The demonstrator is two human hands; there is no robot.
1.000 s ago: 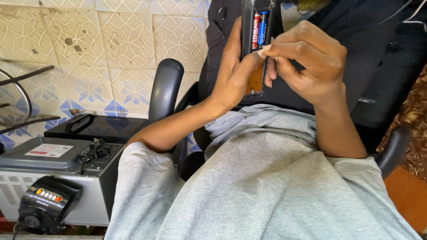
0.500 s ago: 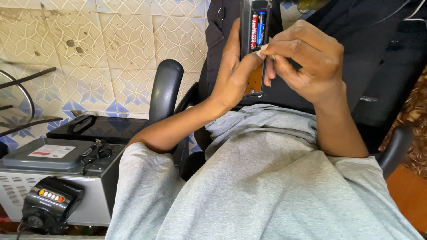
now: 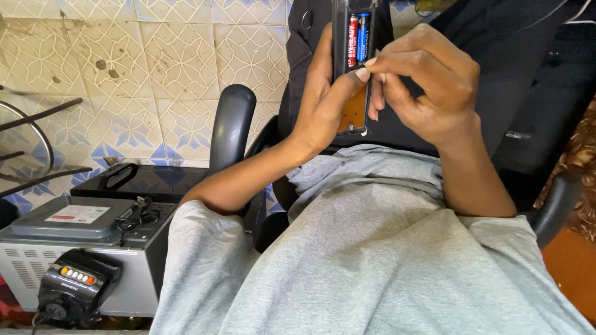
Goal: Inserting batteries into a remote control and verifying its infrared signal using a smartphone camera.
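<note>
The remote (image 3: 351, 68) is gripped upright by the left hand (image 3: 323, 93) above the lap, two batteries (image 3: 357, 37) already seated, while the right hand (image 3: 422, 84) pinches something, seemingly the cover, beside it.

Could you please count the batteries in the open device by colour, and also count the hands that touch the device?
Red and black battery: 1
Blue and black battery: 1
Hands on the remote control: 2, the left hand and the right hand
Total: 2 batteries, 2 hands
</note>
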